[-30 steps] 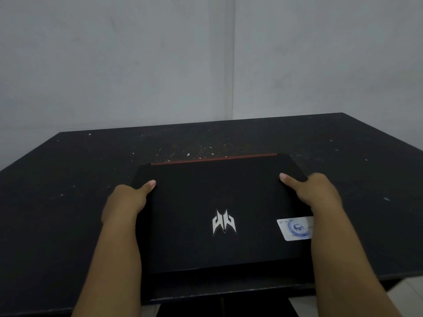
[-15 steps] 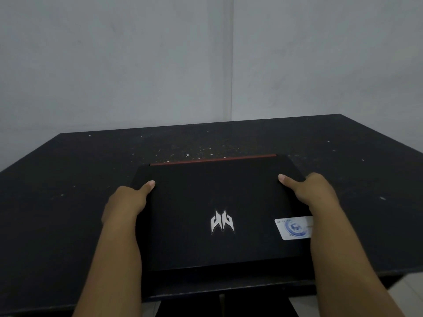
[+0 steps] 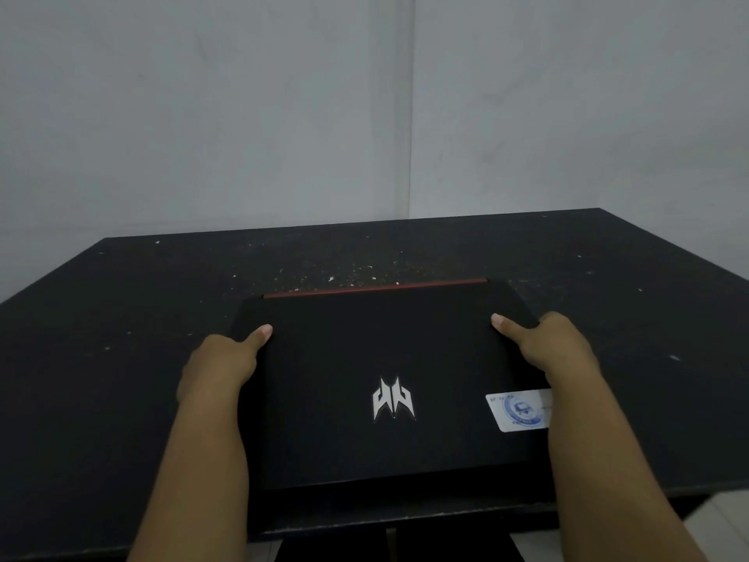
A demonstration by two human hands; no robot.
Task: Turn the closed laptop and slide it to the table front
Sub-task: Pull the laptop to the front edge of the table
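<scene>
The closed laptop [image 3: 377, 383] has barely shifted over the last second, lying square near the front edge of the table [image 3: 121, 318] with the left hand [image 3: 219, 365] and right hand [image 3: 543, 346] still clamped on its sides, suggesting the slide is essentially finished.

Change over the last second is slight. The whole scene sits marginally lower and further left in the head view: the far edge of the table [image 3: 527, 215], the red strip [image 3: 375, 288] on the far edge of the laptop [image 3: 364, 358], its logo [image 3: 393, 399] and both thumbs are displaced by the same small amount. The common offset indicates a shift of the view. No displacement of the laptop against the table, nor of the left hand [image 3: 219, 367] or right hand [image 3: 555, 350] gripping the laptop, can be detected.
</scene>
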